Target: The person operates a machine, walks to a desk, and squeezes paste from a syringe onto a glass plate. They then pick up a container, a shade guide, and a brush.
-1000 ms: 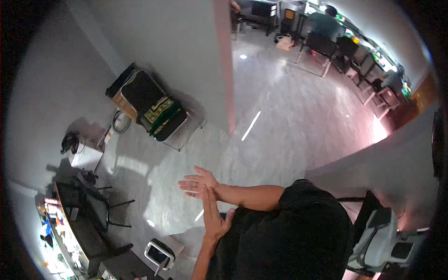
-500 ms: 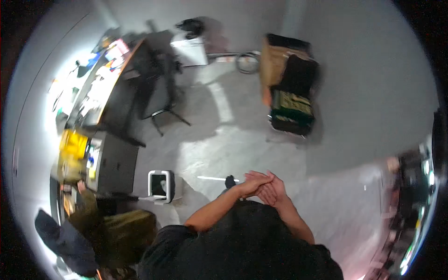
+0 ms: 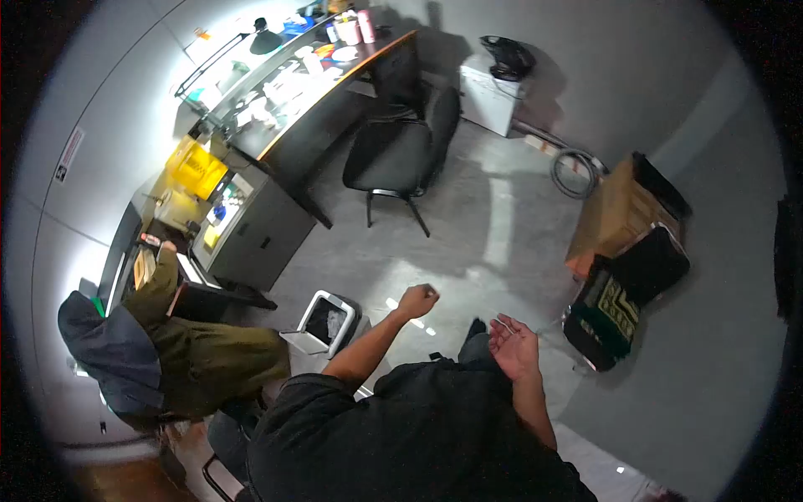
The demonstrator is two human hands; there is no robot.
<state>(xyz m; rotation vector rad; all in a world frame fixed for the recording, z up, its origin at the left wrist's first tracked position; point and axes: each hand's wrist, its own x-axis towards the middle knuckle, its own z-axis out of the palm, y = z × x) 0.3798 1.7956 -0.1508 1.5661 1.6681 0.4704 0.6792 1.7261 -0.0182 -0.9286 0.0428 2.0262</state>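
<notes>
My left hand (image 3: pixel 418 301) hangs in front of my body above the grey floor, its fingers curled in. Whether anything is inside it, I cannot make out. My right hand (image 3: pixel 514 345) is lower and to the right, palm up, with its fingers loosely bent and apart. A pale thin line shows by those fingers, too small to name. The two hands are apart and touch no furniture. Nearest to the left hand is a white bin (image 3: pixel 329 322) with a dark inside and some pale crumpled stuff in it, standing on the floor.
A co-worker in an olive jacket (image 3: pixel 222 368) leans over a bench at left. Beyond stand a grey cabinet (image 3: pixel 266 238), a cluttered desk (image 3: pixel 305 134) and a black chair (image 3: pixel 389 155). At right are a cardboard box (image 3: pixel 615 213), a black-green bag (image 3: pixel 606 318) and a coiled hose (image 3: pixel 574 173).
My hands, clasped together before, have come apart. The view has turned left, so the desk, chair and box sit farther right in it. The bin now shows closer to my left arm.
</notes>
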